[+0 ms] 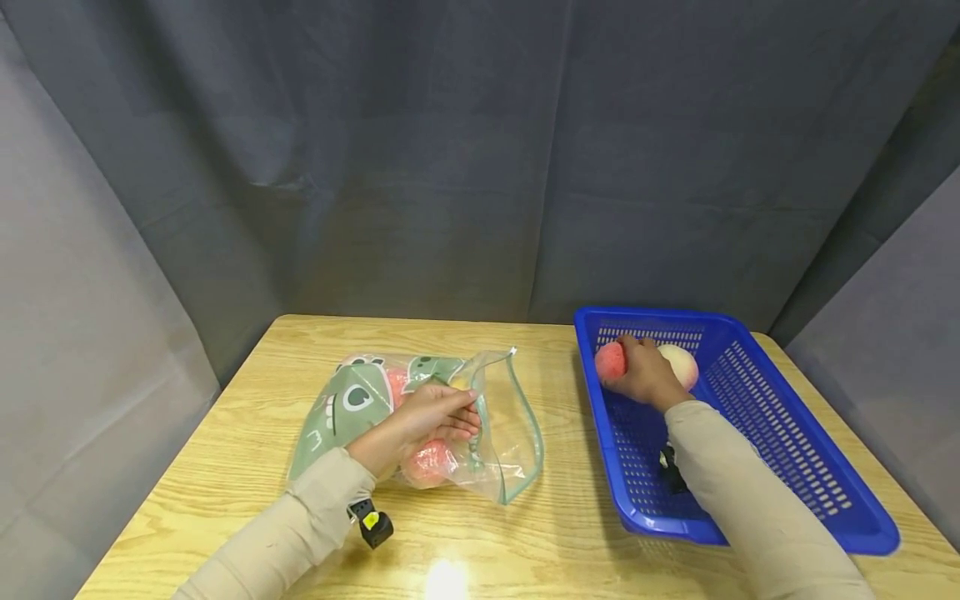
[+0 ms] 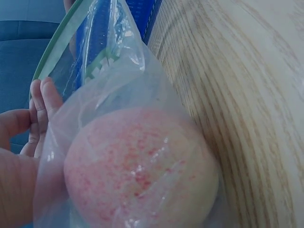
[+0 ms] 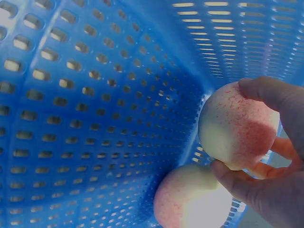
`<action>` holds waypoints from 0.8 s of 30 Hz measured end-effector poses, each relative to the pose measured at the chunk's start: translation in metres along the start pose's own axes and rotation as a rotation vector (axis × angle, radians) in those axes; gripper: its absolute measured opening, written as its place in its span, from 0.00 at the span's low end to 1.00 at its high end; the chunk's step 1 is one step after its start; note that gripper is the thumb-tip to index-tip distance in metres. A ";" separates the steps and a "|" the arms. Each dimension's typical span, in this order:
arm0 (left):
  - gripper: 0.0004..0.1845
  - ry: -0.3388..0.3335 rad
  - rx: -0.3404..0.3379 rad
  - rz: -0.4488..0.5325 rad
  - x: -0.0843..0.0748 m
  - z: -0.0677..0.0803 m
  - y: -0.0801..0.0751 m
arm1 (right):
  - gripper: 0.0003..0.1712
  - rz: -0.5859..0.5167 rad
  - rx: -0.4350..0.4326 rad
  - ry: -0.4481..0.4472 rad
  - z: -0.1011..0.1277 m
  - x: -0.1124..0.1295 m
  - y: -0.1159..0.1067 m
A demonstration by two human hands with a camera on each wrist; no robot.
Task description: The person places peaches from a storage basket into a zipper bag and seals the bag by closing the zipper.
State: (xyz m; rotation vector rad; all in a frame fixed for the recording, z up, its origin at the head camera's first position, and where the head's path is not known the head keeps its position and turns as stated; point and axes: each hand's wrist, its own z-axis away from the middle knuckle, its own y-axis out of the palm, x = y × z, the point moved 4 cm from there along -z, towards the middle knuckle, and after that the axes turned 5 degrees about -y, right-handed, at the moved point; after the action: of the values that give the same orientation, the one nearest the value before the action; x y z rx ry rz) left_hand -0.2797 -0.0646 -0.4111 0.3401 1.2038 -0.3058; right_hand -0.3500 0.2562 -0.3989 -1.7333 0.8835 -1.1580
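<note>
A clear zip bag [image 1: 337, 429] with a green cartoon dinosaur print lies on its side, its green-edged mouth facing right. My left hand [image 1: 435, 414] pinches the plastic near that mouth between thumb and fingers. Inside the bag are several peaches; one pink peach [image 2: 142, 171] fills much of the left wrist view. Over on the right, my right hand [image 1: 645, 375] reaches into a blue basket [image 1: 590, 400] and grips a red-and-cream peach [image 3: 237, 126] with thumb and fingers. Beside it in the basket sits a second, paler peach [image 3: 190, 199].
The wooden table [image 1: 225, 517] carries both the bag and the basket, with bare wood between them. The basket has slotted walls and reaches toward the table's right edge. A dark grey curtain [image 1: 420, 167] hangs behind the table.
</note>
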 end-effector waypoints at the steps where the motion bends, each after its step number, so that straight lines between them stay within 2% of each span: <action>1: 0.12 -0.001 -0.001 0.001 0.000 0.000 0.000 | 0.43 -0.004 0.001 -0.001 0.000 0.000 -0.002; 10: 0.13 0.006 0.001 0.002 0.001 0.000 0.000 | 0.42 -0.023 -0.007 -0.052 0.002 0.002 -0.021; 13: 0.13 0.004 0.003 0.004 0.001 0.000 0.000 | 0.42 -0.062 -0.008 -0.057 0.004 0.005 -0.032; 17: 0.12 -0.002 0.006 0.011 0.001 -0.001 0.001 | 0.45 -0.125 0.008 -0.024 0.008 0.011 -0.049; 24: 0.13 0.002 0.014 -0.002 0.001 -0.002 0.002 | 0.47 -0.225 0.029 0.088 0.021 0.031 -0.079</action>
State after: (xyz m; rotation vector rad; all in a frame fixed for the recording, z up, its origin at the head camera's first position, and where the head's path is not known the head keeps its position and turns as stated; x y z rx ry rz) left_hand -0.2806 -0.0621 -0.4125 0.3516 1.2046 -0.3154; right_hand -0.3121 0.2650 -0.3200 -1.8033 0.7328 -1.3967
